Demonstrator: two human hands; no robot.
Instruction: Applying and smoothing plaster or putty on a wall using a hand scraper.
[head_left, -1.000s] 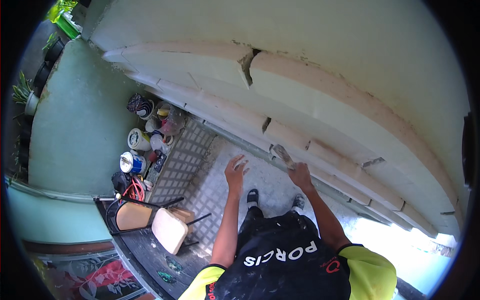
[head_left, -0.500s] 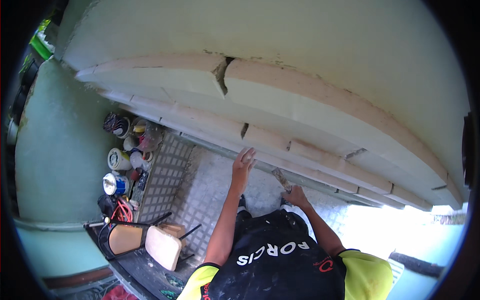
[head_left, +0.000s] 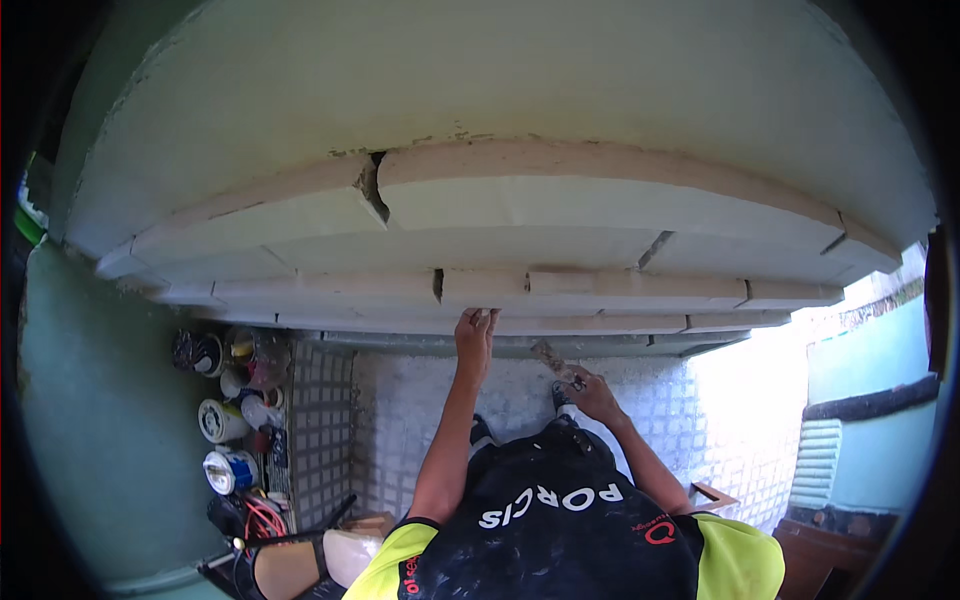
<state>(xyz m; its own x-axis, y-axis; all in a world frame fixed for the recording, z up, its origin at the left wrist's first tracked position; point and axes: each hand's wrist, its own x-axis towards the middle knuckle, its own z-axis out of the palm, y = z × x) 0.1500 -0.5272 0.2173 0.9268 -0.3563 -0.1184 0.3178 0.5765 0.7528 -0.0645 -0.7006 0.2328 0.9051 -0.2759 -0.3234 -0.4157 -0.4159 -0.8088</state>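
My left hand [head_left: 475, 338] is raised close to the lower pale ledge [head_left: 560, 327] of the wall. Its fingers are drawn together, with a small whitish bit at their tips that I cannot make out. In my right hand [head_left: 594, 398] is a putty knife [head_left: 549, 356], its flat blade stained and pointing up and to the left, apart from the wall. Dark gaps [head_left: 438, 285] break the middle ledge above my left hand. A larger broken crack [head_left: 373, 186] cuts through the upper ledge.
Paint buckets [head_left: 222, 421] and other containers line the left wall. Below them are a red cable [head_left: 264, 517] and a chair with a tan seat [head_left: 286, 568]. A tiled floor [head_left: 640, 420] lies under me, brightly sunlit at the right.
My view has turned, so the ledges now run nearly level. The fingers of my left hand have drawn together from a looser pose. My right hand still holds the putty knife.
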